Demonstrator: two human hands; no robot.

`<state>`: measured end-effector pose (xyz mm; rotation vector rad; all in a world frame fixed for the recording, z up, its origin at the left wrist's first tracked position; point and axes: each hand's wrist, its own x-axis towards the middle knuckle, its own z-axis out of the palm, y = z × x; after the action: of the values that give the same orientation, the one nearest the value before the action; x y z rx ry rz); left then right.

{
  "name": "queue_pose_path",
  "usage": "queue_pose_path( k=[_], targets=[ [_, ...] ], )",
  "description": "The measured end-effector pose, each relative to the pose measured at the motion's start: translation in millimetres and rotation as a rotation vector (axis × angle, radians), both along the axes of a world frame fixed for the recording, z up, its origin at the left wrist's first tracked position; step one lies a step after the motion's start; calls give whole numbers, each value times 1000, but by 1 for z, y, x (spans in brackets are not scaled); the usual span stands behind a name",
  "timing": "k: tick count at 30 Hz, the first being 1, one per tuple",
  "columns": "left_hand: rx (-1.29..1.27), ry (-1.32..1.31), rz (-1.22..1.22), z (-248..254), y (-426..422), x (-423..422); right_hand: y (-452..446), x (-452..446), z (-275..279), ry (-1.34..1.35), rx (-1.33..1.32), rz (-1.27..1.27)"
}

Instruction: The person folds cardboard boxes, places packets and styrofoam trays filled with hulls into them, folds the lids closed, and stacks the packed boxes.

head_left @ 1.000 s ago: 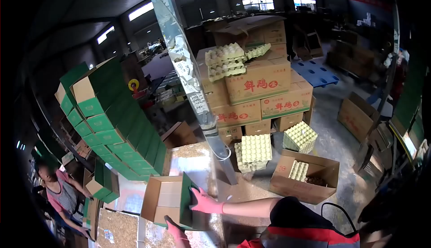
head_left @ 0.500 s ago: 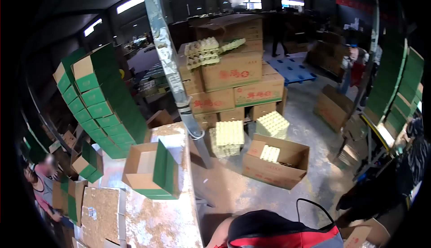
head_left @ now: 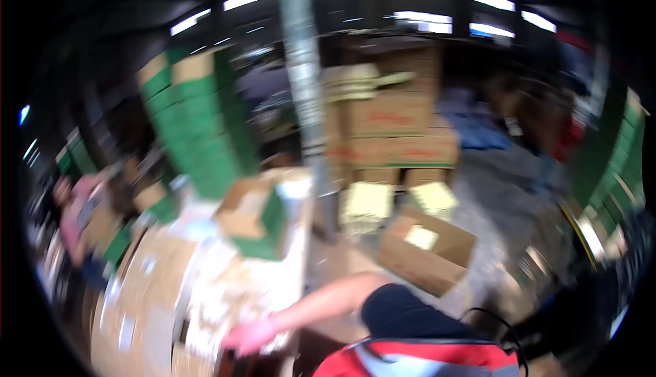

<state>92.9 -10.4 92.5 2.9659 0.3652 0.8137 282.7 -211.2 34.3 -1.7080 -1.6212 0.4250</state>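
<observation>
My right hand, which appears to be in a pink glove, reaches out at the lower middle from a dark sleeve. Motion smears its fingers, so their pose and anything in them are unclear. It is over the near part of a worn white table, by the edges of a brown carton at the bottom. Farther along the table stands an open green-and-brown carton, apart from the hand. My left hand is out of view.
A metal post rises beyond the table. An open carton with a pale egg tray stands on the floor, near stacked egg trays. Tall green cartons are stacked left. A person is at far left.
My view has swung, so the scene sits farther right and is blurred. My right forearm and hand have come into view, stretched over the table.
</observation>
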Motion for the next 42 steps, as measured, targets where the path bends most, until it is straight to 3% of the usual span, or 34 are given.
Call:
queue_pose_path(
  k=[3,5,6,7,8,9,11,14,17,18,19,20,22,24,26,28,29,31,32,33,35,37,39,40,41,42],
  targets=[
    [33,-16,217,-7,29,-40,26,29,-1,81,-205,-14],
    [-29,-13,310,2,32,-41,37,29,47,-105,-100,-229],
    [59,-51,299,-10,42,-41,54,24,66,-176,-33,-297],
    [77,8,318,-23,50,-36,74,21,62,-431,254,-289],
    [150,19,351,-33,50,-32,94,0,86,-498,188,-167],
    [62,60,346,-35,50,-35,115,-9,81,-562,42,22],
    [42,83,281,-19,40,-45,140,-4,87,-260,-403,132],
    [27,-16,219,-13,21,-61,155,14,84,-224,-449,203],
    [-31,104,295,-15,-8,-62,191,13,75,-525,-272,303],
    [-2,170,186,4,-13,-52,202,-9,101,-599,-140,344],
    [125,290,71,9,-17,-42,219,-26,101,-581,213,465],
    [37,262,-113,9,-25,-41,240,-38,102,-487,357,648],
    [217,636,-116,61,-35,-53,269,-26,99,-570,134,602],
    [-175,435,83,36,9,-146,288,42,73,-771,138,459],
    [-500,296,173,66,-2,-172,277,50,64,-901,87,479],
    [-440,186,442,43,-13,-162,254,25,74,-981,-56,501],
    [-414,132,571,30,-22,-148,243,7,58,-1147,78,465],
    [-111,185,536,33,-29,-81,214,-53,73,-1215,-127,524],
    [-55,238,534,24,-26,-57,205,-57,43,-1307,53,676],
    [11,294,525,14,-11,-41,202,-62,41,-1293,-244,727],
    [-14,197,344,-54,30,-37,183,-32,86,-804,-299,551],
    [96,214,320,-56,35,-51,174,-12,94,-603,-169,374],
    [140,411,246,-106,37,-54,160,-25,45,-459,56,125],
    [181,557,167,-97,35,-55,163,-42,27,-290,-55,97],
    [198,672,131,-81,34,-53,163,-57,13,-373,-23,96],
    [171,540,114,-43,34,-63,166,-66,-3,-401,-20,33]
  ],
)
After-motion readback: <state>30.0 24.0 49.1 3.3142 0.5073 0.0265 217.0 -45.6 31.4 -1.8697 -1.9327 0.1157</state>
